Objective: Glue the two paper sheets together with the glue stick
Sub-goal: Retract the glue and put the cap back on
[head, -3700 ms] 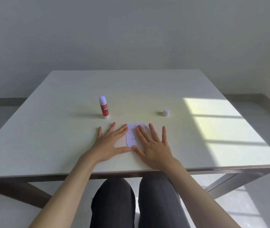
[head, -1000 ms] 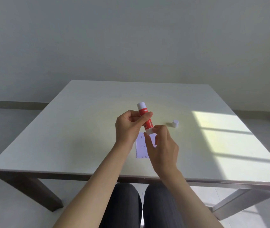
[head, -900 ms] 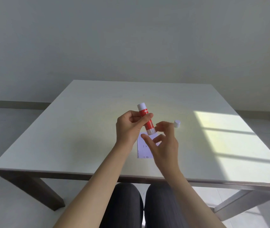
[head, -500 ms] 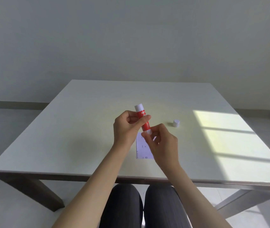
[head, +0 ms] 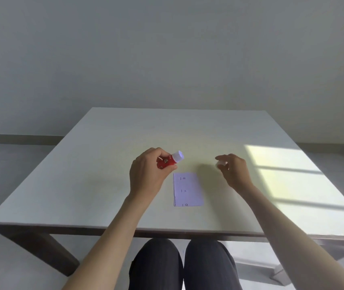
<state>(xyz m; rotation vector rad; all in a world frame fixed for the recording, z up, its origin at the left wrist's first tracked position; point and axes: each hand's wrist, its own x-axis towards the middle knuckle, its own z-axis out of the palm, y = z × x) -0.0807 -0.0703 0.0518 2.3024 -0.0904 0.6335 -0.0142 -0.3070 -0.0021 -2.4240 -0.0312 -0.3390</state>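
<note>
Evidently the gluing itself is over and the step in hand is recapping: the left hand is wrapped around the red glue stick, holding it above the table with its white end tipped toward the right, while the right hand reaches out to the small white cap, fingertips curled around it; whether they already pinch it or only touch it I cannot tell. The paper sheets lie flat between the two hands near the table's front edge, apparently stacked as one, with nothing resting on them. The next move calls for lifting the cap, bringing it across to the stick's open end, lining the two up squarely and pressing it home.
</note>
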